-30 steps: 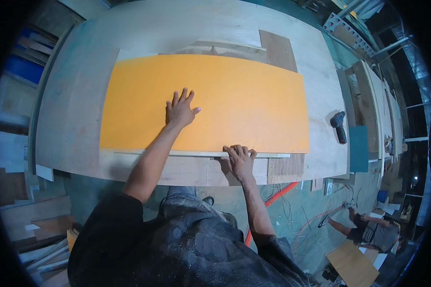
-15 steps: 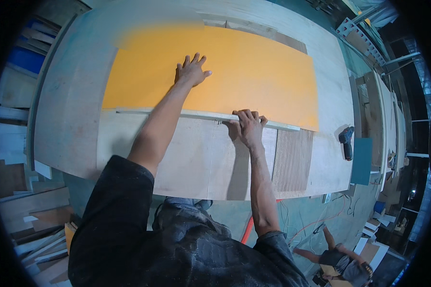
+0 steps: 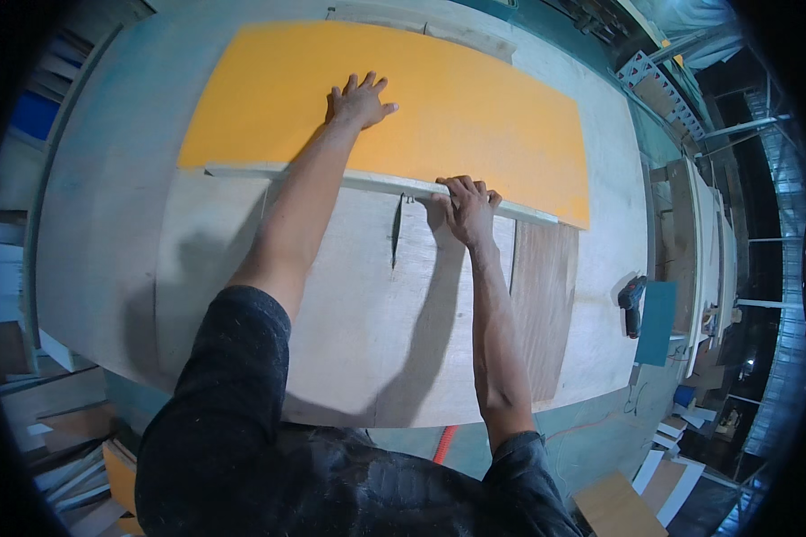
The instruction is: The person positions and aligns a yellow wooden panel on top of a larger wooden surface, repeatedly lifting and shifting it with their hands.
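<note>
A wide orange panel (image 3: pixel 475 116) lies flat on a large pale worktable top (image 3: pixel 90 224). My left hand (image 3: pixel 361 103) is spread on its upper face, fingers apart and pressing flat. Along the panel's near edge runs a long pale wooden strip (image 3: pixel 376 182). The fingers of my right hand (image 3: pixel 468 210) curl over this strip, right of its middle, with the wrist on the near side. Below the strip, a thin dark sliver (image 3: pixel 396 231) shows on the pale boards; I cannot tell whether it is a gap or an object.
A cordless drill (image 3: pixel 632 304) lies near the table's right end, beside a teal board (image 3: pixel 657 322). A brown wood-grain piece (image 3: pixel 544 304) lies right of my right forearm. Offcuts (image 3: pixel 72 403) are piled at the left. A red hose (image 3: pixel 444 443) shows below the near edge.
The view has shifted, showing more of the table's near side. Both hands keep their places on the panel and strip. The dark sliver now shows; the other person at lower right is out of view.
</note>
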`<state>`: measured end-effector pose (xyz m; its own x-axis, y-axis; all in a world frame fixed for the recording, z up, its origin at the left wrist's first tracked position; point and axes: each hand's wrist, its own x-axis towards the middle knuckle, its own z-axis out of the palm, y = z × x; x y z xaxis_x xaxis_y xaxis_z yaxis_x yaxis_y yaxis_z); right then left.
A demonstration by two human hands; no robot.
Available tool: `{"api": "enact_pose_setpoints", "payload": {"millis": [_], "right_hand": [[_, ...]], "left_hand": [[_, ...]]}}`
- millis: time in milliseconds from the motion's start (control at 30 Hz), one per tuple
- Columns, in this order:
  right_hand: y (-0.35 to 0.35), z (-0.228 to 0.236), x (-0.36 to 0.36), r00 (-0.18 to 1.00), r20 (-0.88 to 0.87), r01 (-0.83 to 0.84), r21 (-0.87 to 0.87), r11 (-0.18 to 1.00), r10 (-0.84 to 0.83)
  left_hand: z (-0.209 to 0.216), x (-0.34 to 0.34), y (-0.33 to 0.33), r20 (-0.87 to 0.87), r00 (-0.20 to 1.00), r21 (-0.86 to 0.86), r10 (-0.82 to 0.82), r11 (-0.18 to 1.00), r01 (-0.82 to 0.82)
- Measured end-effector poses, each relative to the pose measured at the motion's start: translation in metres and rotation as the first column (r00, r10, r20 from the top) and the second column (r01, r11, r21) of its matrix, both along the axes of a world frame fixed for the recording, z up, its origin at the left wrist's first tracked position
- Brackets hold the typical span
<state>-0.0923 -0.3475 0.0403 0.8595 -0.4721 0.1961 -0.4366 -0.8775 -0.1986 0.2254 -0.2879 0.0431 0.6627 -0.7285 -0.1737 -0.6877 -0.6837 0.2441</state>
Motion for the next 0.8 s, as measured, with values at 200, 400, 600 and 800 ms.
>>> {"api": "enact_pose_setpoints", "payload": {"millis": [200, 400, 600, 800], "right_hand": [[-0.019, 0.001, 0.017, 1.0, 0.002, -0.008, 0.102, 0.995, 0.008], [0.0, 0.005, 0.007, 0.999, -0.027, -0.041, 0.184, 0.982, 0.047], [0.055, 0.005, -0.066, 0.999, -0.006, -0.046, 0.156, 0.987, 0.047], [0.159, 0.016, -0.16, 0.997, -0.065, -0.018, 0.235, 0.972, 0.035]], "left_hand": [[-0.005, 0.019, -0.007, 0.027, 1.0, -0.025, -0.016, 1.0, 0.017], [0.0, 0.007, 0.025, 0.018, 1.0, 0.022, -0.002, 1.0, 0.002], [0.015, -0.066, 0.077, -0.06, 0.998, -0.008, -0.013, 1.0, 0.013], [0.009, -0.166, 0.173, -0.127, 0.992, -0.004, 0.028, 1.0, -0.028]]}}
